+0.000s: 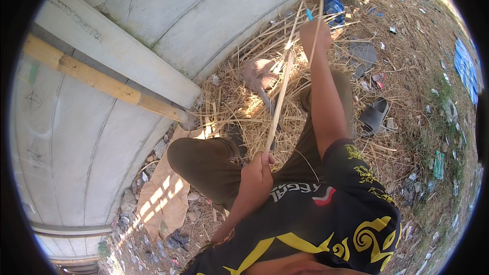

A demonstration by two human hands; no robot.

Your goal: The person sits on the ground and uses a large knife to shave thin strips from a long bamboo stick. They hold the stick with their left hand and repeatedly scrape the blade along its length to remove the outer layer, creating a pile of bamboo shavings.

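My left hand [256,177] is closed around the near end of a long pale bamboo strip [280,99]. The strip runs from my lap away over the ground between my knees. My right arm is stretched far forward, and my right hand [315,35] is closed in a fist. A short blue end [309,15] sticks out beside its thumb; the rest of that thing is hidden in the fist. Another light strip [321,2] rises at the hand, and a thin sliver crosses it. Whether the fist grips either one is unclear.
Loose bamboo strips and shavings [249,109] cover the ground between my legs, around a brownish rounded object [259,74]. A blue container [334,10] stands beyond my right hand. A dark sandal [374,116] lies to the right. A wall [153,25] and bamboo pole [102,77] border the left; cardboard [165,198] lies nearby.
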